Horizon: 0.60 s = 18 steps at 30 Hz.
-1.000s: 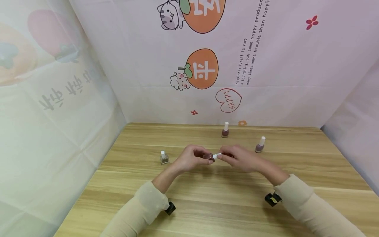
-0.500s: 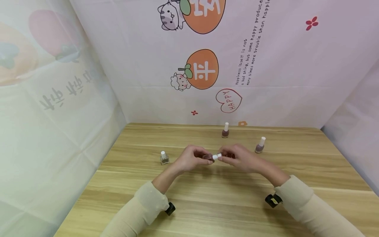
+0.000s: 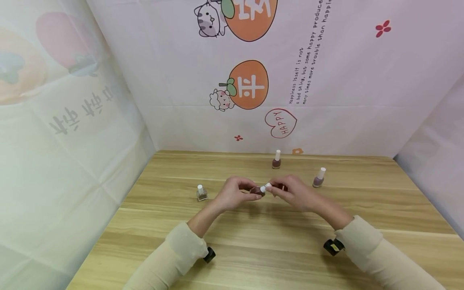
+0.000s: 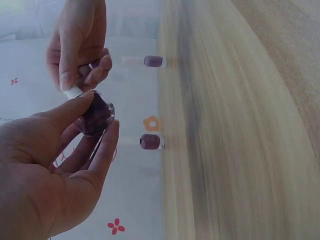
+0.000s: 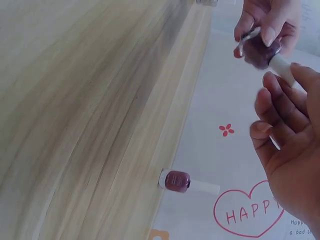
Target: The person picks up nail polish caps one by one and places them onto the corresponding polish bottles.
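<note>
My left hand (image 3: 233, 194) grips a dark plum nail polish bottle (image 4: 96, 116) by its glass body, thumb on one side and fingers on the other. My right hand (image 3: 295, 194) pinches the bottle's white cap (image 5: 282, 69) between thumb and forefinger, and its other fingers curl loosely below. In the head view the bottle is held tilted above the table, cap towards the right. The right wrist view shows the cap meeting the bottle's neck. Part of the glass is hidden behind the left fingers.
On the wooden table (image 3: 253, 257) stand a mauve-brown polish bottle (image 3: 276, 162) at the back, a greyish-purple one (image 3: 319, 179) on the right, and a clear-looking bottle (image 3: 201, 194) on the left. A printed white cloth (image 3: 181, 121) hangs behind the table and at both sides.
The held bottle has turned slightly, its cap now angled more upward. My right fingers have shifted a little around the cap. The standing bottles keep their places.
</note>
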Each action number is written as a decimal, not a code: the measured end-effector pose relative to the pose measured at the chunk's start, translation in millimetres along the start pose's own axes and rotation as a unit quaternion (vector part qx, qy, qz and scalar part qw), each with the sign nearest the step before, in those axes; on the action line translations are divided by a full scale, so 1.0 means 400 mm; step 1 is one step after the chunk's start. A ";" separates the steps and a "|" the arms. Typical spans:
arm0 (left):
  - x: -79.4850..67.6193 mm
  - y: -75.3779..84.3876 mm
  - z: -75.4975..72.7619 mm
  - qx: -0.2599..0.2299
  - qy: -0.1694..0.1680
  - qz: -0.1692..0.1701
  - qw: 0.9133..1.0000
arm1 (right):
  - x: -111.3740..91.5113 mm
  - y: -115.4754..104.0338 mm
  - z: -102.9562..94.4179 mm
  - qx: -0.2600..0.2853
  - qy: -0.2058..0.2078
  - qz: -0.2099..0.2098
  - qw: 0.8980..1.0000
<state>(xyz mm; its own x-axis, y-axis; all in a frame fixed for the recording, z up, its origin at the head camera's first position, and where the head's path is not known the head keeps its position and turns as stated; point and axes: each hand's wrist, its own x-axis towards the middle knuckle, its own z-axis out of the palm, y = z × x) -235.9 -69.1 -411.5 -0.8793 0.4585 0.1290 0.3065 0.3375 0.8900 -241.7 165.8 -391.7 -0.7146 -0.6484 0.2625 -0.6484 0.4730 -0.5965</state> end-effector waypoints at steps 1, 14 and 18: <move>0.001 0.001 0.002 0.004 0.004 0.001 1.000 | 0.002 -0.003 0.001 0.002 0.012 -0.001 1.000; 0.003 0.029 0.020 -0.001 0.017 0.015 1.000 | 0.019 -0.020 0.025 0.051 0.112 0.018 0.992; -0.009 0.052 0.017 0.008 0.018 0.025 1.000 | 0.018 -0.013 0.025 0.075 0.111 0.025 0.991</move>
<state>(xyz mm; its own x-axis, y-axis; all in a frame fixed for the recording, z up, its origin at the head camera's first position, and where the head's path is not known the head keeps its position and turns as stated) -224.1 -58.2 -396.4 -0.8752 0.4459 0.1878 0.3555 0.3293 0.8747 -240.7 152.6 -394.4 -0.7951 -0.4721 0.3807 -0.5773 0.3967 -0.7137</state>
